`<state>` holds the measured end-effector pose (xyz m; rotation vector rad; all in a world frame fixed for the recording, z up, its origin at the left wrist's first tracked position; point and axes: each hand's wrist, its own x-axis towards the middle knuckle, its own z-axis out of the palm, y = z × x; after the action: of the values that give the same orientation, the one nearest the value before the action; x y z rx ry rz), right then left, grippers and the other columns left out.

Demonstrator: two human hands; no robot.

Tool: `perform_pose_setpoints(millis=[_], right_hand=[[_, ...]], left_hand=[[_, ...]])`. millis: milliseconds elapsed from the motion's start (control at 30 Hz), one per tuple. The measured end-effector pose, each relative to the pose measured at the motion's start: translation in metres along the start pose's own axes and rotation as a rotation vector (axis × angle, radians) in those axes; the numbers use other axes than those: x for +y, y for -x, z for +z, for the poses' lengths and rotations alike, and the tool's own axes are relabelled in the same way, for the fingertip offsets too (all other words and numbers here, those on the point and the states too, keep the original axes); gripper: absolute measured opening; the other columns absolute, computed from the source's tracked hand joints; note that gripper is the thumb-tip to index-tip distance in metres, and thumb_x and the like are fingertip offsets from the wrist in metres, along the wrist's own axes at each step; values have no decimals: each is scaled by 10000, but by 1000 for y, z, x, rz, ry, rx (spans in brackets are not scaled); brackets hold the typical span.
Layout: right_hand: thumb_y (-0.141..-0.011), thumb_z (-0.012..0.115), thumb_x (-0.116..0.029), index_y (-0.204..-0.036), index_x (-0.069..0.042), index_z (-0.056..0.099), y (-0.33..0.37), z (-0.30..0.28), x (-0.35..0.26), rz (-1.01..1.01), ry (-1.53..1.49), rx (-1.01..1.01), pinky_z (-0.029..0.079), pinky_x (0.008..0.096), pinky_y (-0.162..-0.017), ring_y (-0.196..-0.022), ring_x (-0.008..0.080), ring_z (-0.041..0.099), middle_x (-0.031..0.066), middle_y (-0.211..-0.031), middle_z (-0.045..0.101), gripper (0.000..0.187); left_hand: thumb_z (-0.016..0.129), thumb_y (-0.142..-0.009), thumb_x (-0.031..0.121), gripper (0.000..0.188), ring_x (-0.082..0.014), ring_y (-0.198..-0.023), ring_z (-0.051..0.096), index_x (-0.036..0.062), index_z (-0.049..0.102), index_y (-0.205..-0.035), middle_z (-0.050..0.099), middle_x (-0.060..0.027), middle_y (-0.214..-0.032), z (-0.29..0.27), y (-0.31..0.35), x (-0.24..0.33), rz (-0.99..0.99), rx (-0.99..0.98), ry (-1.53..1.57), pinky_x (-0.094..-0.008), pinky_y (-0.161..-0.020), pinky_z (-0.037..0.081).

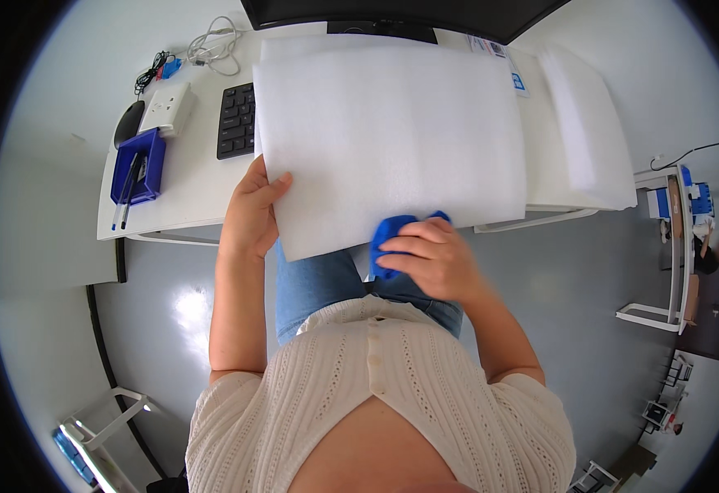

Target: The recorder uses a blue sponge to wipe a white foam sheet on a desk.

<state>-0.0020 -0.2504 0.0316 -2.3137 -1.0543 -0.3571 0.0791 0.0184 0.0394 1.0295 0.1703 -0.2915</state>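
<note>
Head camera: a white foam sheet (pixel 400 140) spreads across the middle of the desk (pixel 191 189), its near left corner reaching past the near edge, over the person's jeans (pixel 314 287). Another white layer (pixel 281 49) peeks out beyond its far edge.

The left hand (pixel 254 209) grips the sheet by its left edge, close to the near corner, with the thumb on top. The right hand (pixel 433 256) is closed around a blue object (pixel 385 242) at the sheet's near edge; its exact kind is hard to make out.

To the left of the sheet, a black keyboard (pixel 234 123) is partly covered. Farther left stands a blue tray (pixel 154 164) holding pens (pixel 130 185), with a black mouse (pixel 128 123) and a white socket box (pixel 165 108) just beyond it. A coiled pale cable (pixel 215 45) and a bundled black cable (pixel 151 72) lie toward the far left. The monitor (pixel 408 12) stands at the far side, and another white sheet (pixel 569 123) lies on the right.
</note>
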Motion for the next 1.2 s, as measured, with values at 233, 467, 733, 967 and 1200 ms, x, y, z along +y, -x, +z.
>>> perform_pose_setpoints(millis=[233, 467, 733, 967, 1200], right_hand=[[-716, 602, -11, -946, -45, 680, 127, -44, 29, 986, 337, 309, 484, 390, -775, -891, 283, 614, 82, -961, 671, 246], [-896, 595, -267, -1301, -36, 484, 115, -32, 7, 1084, -1463, 822, 506, 386, -820, -947, 261, 623, 147, -1149, 607, 479], [-909, 608, -351, -1414, -41, 367, 59, -39, -17, 620, -1380, 971, 372, 484, -1053, -1257, 308, 463, 140, -1394, 461, 639], [-864, 674, -114, -1276, 61, 489, 19, -103, -40, 563, -296, 1406, 513, 400, -901, -1089, 258, 579, 176, -1232, 565, 484], [-823, 614, -101, -1121, 14, 620, 20, -103, -22, 413, 816, 527, 418, 425, -920, -1030, 293, 540, 92, -1195, 596, 319]], left_hand=[[489, -909, -47, 417, -237, -1099, 606, -46, 432, -1322, 589, -193, -1206, 6, 9, 5, 38, 6, 57, -360, -951, 497], [501, -909, -39, 450, -223, -1178, 550, 20, 431, -1350, 557, -152, -1276, 38, 22, 9, 142, -86, 206, -368, -1003, 456], [527, -937, 21, 461, -203, -1203, 519, 62, 405, -1380, 541, -101, -1305, 83, 29, -15, 95, -251, 305, -374, -1020, 433], [582, -950, 239, 627, -310, -1246, 489, 14, 260, -1439, 428, -201, -1389, 82, 30, -24, 22, -388, -113, -454, -976, 465], [362, -980, 534, 678, -329, -1241, 491, 3, 365, -1402, 481, -222, -1344, 47, 26, -2, 24, -447, 23, -481, -966, 470]])
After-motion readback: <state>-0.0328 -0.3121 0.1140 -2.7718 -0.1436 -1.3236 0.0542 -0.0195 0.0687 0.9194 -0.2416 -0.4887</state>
